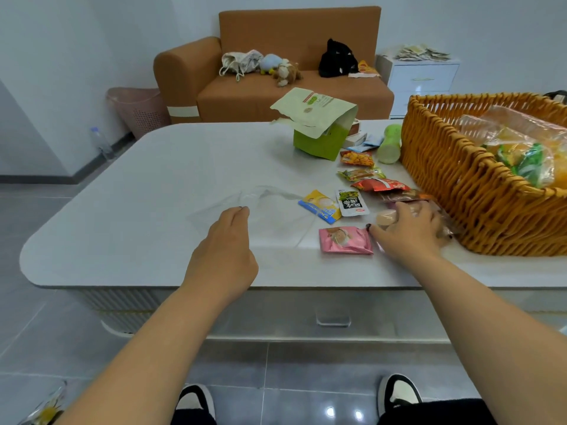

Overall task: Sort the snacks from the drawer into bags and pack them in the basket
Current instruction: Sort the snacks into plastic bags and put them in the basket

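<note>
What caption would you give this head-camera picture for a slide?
Left hand pinches a clear plastic bag while the right hand gathers a snack beside the wicker basket.

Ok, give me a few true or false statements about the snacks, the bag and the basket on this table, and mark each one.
1. The wicker basket already holds bagged snacks. True.
2. The left hand grips the pink snack packet. False: it pinches the clear plastic bag.
3. The right hand is on snacks beside the basket. True.
4. The green paper bag lies inside the basket. False: it stands on the table.
</note>
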